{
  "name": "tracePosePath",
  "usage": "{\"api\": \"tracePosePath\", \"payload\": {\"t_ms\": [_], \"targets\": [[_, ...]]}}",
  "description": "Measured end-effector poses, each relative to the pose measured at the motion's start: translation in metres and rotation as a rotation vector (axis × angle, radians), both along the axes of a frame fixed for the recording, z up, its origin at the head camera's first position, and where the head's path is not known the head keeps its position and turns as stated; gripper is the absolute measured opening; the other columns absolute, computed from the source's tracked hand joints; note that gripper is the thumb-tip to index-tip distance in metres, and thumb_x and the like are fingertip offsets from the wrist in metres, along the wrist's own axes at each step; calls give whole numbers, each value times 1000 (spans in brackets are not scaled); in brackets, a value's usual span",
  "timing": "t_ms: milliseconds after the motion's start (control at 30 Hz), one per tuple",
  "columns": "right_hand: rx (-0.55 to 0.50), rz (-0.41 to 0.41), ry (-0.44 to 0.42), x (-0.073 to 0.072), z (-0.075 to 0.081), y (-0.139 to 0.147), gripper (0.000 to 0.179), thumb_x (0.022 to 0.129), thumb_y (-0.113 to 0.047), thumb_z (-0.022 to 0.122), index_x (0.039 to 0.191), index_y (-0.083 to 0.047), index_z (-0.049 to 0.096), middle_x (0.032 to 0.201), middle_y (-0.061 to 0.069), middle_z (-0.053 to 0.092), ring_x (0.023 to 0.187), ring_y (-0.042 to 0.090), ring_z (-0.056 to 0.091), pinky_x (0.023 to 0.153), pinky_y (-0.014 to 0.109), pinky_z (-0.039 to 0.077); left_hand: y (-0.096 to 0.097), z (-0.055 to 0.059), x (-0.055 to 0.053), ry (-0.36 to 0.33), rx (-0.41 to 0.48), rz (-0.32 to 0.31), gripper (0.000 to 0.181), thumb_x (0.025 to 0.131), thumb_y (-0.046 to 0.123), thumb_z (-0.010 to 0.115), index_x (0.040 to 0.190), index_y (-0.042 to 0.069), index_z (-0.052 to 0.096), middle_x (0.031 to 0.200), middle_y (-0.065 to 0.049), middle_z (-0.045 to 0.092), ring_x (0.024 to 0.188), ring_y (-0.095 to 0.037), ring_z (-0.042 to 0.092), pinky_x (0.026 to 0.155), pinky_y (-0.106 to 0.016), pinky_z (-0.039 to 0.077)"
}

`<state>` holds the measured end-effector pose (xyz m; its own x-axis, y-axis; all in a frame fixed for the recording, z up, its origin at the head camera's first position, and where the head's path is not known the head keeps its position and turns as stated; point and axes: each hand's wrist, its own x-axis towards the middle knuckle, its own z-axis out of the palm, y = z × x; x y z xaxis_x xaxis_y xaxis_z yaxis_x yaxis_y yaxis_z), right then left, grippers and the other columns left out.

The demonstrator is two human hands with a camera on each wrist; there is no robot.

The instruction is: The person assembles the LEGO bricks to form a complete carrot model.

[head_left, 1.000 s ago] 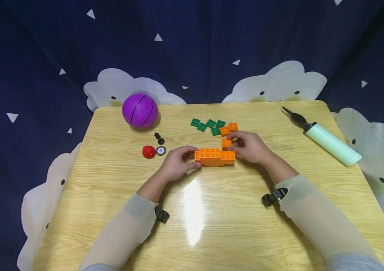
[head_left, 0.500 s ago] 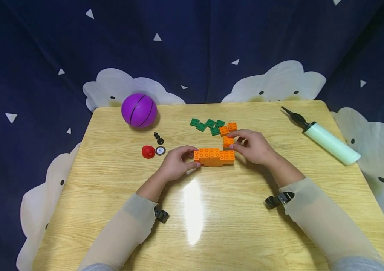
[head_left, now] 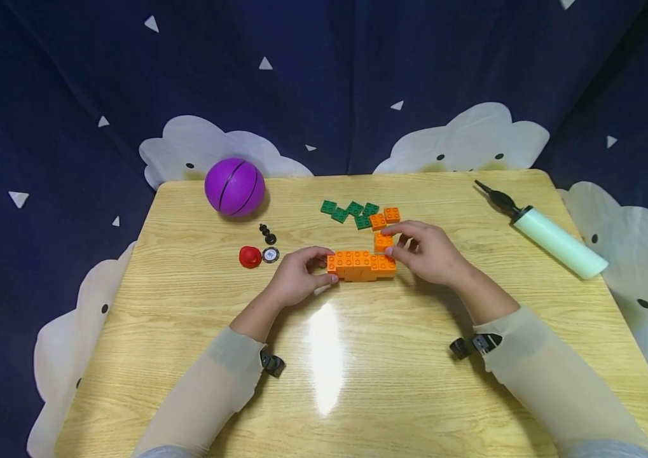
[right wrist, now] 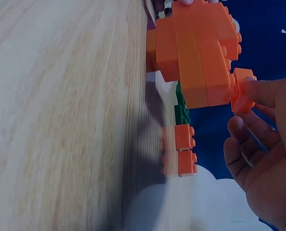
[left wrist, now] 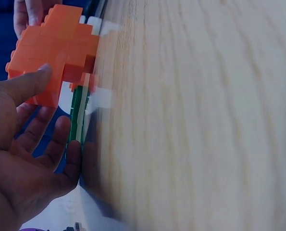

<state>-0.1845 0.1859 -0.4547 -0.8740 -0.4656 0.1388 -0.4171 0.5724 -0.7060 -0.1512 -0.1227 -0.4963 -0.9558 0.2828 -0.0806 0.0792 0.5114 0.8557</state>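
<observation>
At the centre of the head view, my left hand (head_left: 295, 277) grips the left end of a stepped block of joined orange toy bricks (head_left: 355, 266). The left wrist view shows its thumb (left wrist: 34, 84) pressed flat along the side of the orange block (left wrist: 49, 53). My right hand (head_left: 431, 254) pinches a single orange brick (head_left: 383, 242) between thumb and index finger, over the block's right end. In the right wrist view this small brick (right wrist: 242, 91) sits slightly tilted against the block's studded side; I cannot tell whether it is seated on the studs.
Behind the block lie two loose orange bricks (head_left: 392, 214) and several green bricks (head_left: 339, 215). Farther left are a purple ball (head_left: 234, 187), a black chess piece (head_left: 268, 234), a red hat-shaped piece (head_left: 250, 257) and a poker chip (head_left: 270, 254). A hand pump (head_left: 558, 242) lies at right.
The pinched orange brick shifted slightly right and away, then came back a little left over the block's right end. My right forearm swung slightly rightward. The left hand and block stayed put.
</observation>
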Motion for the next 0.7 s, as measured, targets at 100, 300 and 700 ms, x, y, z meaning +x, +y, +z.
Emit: {"api": "tracePosePath", "payload": {"t_ms": [100, 300, 700], "targets": [[11, 11, 2, 4, 2, 0, 33, 98, -23, 75, 130, -20, 71, 127, 0, 69, 86, 14, 62, 71, 33, 53, 0, 0, 0, -1, 0, 0, 45, 85, 22, 88, 126, 18, 72, 111, 1, 70, 105, -20, 64, 95, -39, 53], [18, 27, 0, 9, 4, -1, 32, 98, -24, 74, 130, -21, 71, 127, 1, 68, 85, 15, 62, 70, 34, 54, 0, 1, 0, 0, -3, 0, 44, 85, 22, 88, 126, 17, 72, 111, 1, 70, 105, -21, 64, 95, -40, 53], [20, 57, 22, 19, 2, -3, 32, 97, -21, 76, 129, -20, 71, 124, -2, 70, 90, 14, 60, 70, 32, 52, 0, 1, 0, 9, -6, 0, 43, 85, 22, 88, 125, 17, 72, 109, 1, 70, 104, -21, 64, 94, -40, 53]]}}
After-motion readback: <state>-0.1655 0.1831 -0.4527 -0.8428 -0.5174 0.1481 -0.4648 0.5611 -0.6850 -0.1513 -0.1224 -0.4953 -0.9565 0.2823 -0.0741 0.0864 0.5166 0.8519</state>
